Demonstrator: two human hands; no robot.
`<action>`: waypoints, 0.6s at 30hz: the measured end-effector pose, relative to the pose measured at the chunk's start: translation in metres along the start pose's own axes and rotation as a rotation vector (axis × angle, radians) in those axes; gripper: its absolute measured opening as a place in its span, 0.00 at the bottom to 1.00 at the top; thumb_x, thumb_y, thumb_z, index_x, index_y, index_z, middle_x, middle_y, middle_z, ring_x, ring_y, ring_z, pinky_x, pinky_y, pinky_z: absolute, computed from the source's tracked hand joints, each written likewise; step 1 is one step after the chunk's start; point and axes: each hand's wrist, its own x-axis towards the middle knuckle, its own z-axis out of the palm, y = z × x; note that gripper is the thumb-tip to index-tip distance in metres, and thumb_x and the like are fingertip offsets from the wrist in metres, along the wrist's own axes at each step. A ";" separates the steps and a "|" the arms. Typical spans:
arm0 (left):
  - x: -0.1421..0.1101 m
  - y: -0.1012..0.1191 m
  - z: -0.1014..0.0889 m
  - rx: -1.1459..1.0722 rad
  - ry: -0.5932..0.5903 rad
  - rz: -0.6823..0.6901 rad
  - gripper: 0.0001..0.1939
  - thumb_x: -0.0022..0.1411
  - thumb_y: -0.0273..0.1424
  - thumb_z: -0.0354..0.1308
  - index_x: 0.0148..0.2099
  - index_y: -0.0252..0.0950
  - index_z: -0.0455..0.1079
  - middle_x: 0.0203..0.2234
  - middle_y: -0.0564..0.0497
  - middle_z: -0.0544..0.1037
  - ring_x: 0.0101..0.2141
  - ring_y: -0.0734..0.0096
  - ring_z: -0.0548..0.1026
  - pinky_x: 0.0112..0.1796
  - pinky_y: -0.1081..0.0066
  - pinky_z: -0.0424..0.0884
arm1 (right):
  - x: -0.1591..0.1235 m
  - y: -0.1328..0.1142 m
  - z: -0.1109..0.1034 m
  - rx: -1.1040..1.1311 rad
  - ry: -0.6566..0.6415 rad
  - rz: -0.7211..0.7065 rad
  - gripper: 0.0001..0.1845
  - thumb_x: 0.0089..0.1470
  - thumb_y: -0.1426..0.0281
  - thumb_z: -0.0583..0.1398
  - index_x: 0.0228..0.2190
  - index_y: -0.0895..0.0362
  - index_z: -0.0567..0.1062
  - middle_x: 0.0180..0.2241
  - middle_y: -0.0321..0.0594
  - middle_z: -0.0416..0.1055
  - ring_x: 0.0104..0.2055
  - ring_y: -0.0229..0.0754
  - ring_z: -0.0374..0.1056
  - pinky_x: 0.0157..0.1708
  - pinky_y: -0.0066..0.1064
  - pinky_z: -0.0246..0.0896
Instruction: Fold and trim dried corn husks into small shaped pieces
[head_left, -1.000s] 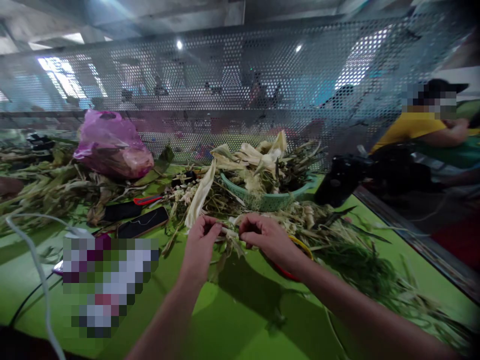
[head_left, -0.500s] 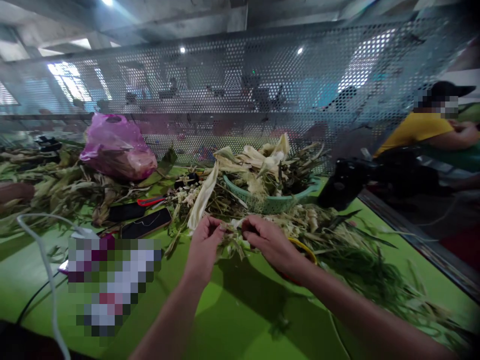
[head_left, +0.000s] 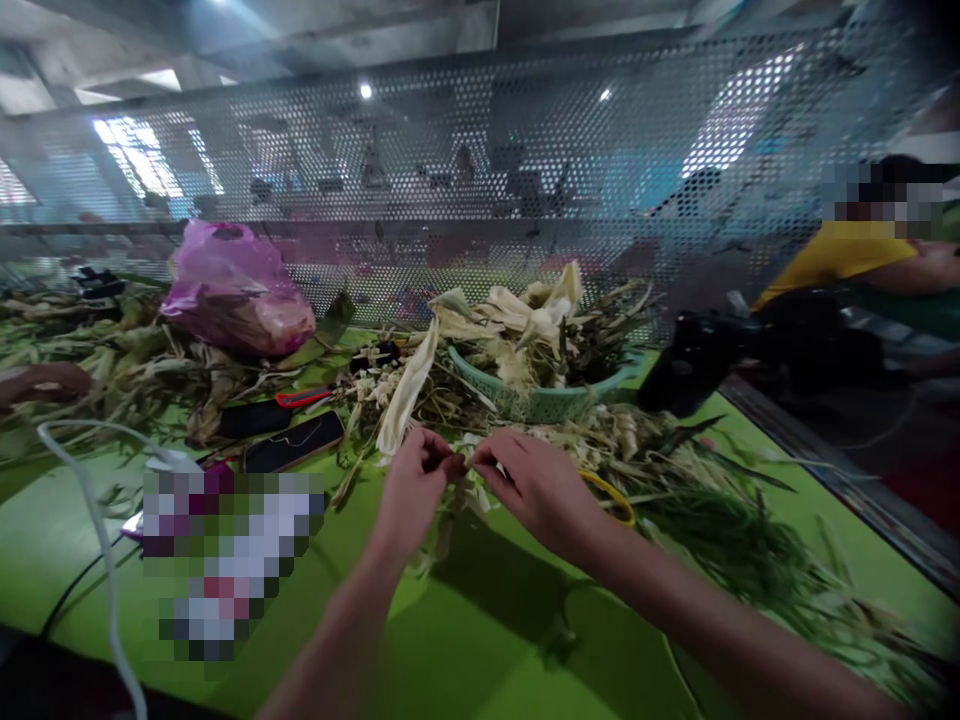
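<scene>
My left hand (head_left: 415,487) is closed, with thumb and index finger pinching one end of a thin dried husk strip (head_left: 471,490). From the other side my right hand (head_left: 527,482) pinches the same piece, its fingertips a short gap from the left ones. Pale shreds hang below the fingers; the exact shape is blurred. Just behind the left hand, a long cream husk (head_left: 409,390) leans down from a pale green basket (head_left: 541,403) heaped with dried husks (head_left: 536,315). A yellow ring (head_left: 611,497) lies partly behind my right wrist.
Dried leaves and green strands (head_left: 739,555) spread over the green table (head_left: 480,640) at right. To the left are a pink plastic bag (head_left: 236,290), two dark phones (head_left: 295,443), a red-handled cutter (head_left: 306,397), a white cable (head_left: 94,520) and another person's hand (head_left: 46,382). A person in yellow (head_left: 840,250) sits far right.
My fingertips have drawn closer together over the strip, and a pale shred now hangs lower beneath my left hand. The other person's hand at far left has moved rightward.
</scene>
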 end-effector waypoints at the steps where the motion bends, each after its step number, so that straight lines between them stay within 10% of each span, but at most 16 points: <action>1: -0.001 0.000 0.000 -0.013 -0.035 -0.014 0.08 0.50 0.30 0.60 0.31 0.35 0.63 0.23 0.56 0.69 0.25 0.77 0.66 0.27 0.75 0.61 | 0.000 -0.001 0.000 -0.045 0.005 -0.024 0.08 0.60 0.71 0.52 0.33 0.58 0.70 0.32 0.41 0.70 0.33 0.40 0.64 0.32 0.30 0.53; 11: -0.003 0.004 0.003 -0.063 -0.232 -0.124 0.10 0.47 0.32 0.63 0.31 0.33 0.67 0.24 0.53 0.70 0.26 0.75 0.66 0.29 0.74 0.61 | 0.000 -0.001 -0.002 0.010 0.039 0.000 0.07 0.59 0.72 0.52 0.33 0.57 0.71 0.35 0.42 0.67 0.36 0.41 0.65 0.36 0.32 0.57; 18: -0.003 0.006 0.003 -0.005 -0.177 -0.027 0.06 0.49 0.31 0.60 0.29 0.33 0.68 0.21 0.55 0.69 0.25 0.76 0.65 0.28 0.75 0.60 | 0.002 -0.003 0.002 0.719 -0.054 0.354 0.14 0.55 0.74 0.53 0.45 0.54 0.67 0.38 0.40 0.71 0.24 0.34 0.66 0.24 0.26 0.62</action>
